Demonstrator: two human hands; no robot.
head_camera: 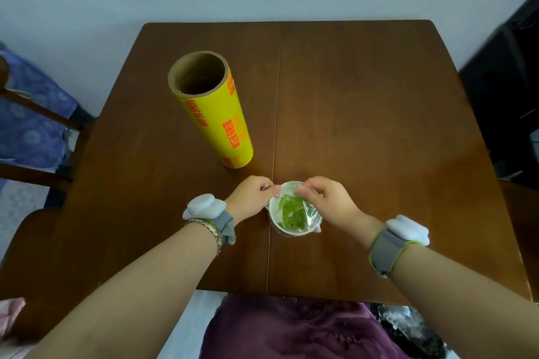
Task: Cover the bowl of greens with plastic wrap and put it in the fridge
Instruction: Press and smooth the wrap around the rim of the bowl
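Note:
A small white bowl [275,213] of green leaves [291,211] stands near the table's front edge, at the centre seam. Clear plastic wrap [310,217] lies stretched over the bowl and clings down its right side. My left hand [253,195] pinches the wrap at the bowl's far left rim. My right hand [323,197] pinches the wrap at the far right rim, fingers curled over the top. A tall yellow roll of plastic wrap [217,116] with red print stands upright behind and left of the bowl.
The brown wooden table [379,125] fills the view, its front edge close to my purple-clothed lap. A wooden chair [32,172] with blue fabric on it stands at the left. A dark cabinet [510,90] sits at the right. No fridge is in view.

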